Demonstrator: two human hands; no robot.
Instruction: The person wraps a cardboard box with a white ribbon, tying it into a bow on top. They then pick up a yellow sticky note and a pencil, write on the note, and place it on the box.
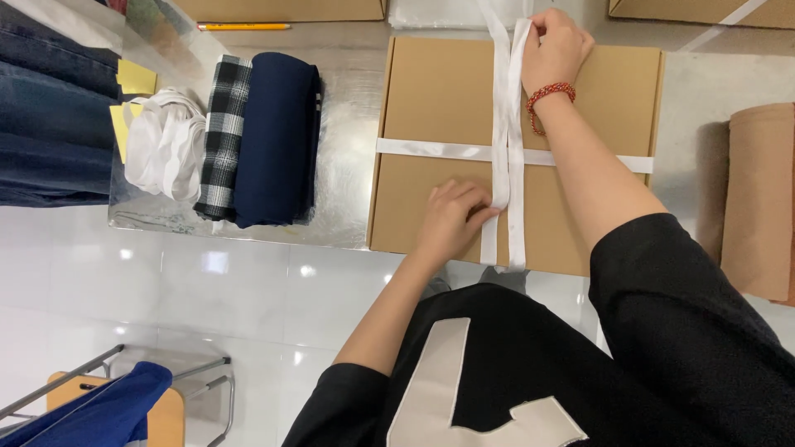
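A flat brown cardboard box [439, 108] lies on the shiny metal table [348, 124] in front of me. White ribbon [503, 141] crosses it lengthwise in two strands and once sideways. My left hand [451, 219] presses on the box near its front edge and pinches the ribbon where the strands hang down. At the box's far edge my right hand [553, 48], with a red bead bracelet on the wrist, grips the ribbon strands.
Left of the box lie folded clothes: navy cloth [277, 136], a black-and-white plaid piece [222, 136] and white fabric [164, 145]. Stacked jeans [50, 99] and a yellow pencil [243, 26] lie further left. A tan roll [758, 199] sits at the right. A stool [124, 401] stands on the white floor.
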